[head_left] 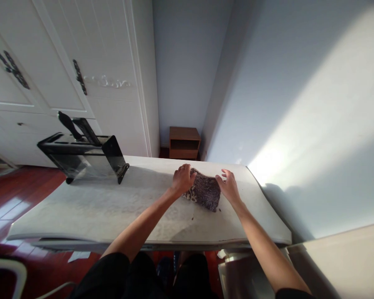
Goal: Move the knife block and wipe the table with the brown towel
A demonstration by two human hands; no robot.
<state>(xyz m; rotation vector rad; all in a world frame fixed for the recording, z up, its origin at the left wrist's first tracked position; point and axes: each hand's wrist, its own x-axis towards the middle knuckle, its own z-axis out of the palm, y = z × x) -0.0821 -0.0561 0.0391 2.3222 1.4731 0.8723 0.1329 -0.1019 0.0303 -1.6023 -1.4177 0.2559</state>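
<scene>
A dark, fuzzy folded cloth [207,193] lies on the white tabletop [137,207], with a beige patterned part showing at its lower left. My left hand [183,180] is closed on the cloth's left edge, thumb over the top and fingers curled at the far side. At the opposite upper corner is my right hand [229,185], its fingers apart and its thumb at the cloth's edge. Whether that thumb presses on the cloth is hard to tell. A few small dark specks lie just in front of the cloth.
A black rack with clear sides [90,162] stands on the table's left, black handles sticking up from it. White cupboards [112,45] are behind it. Beyond the table sits a small brown cabinet [184,133]. A pale wall [268,104] borders the right side.
</scene>
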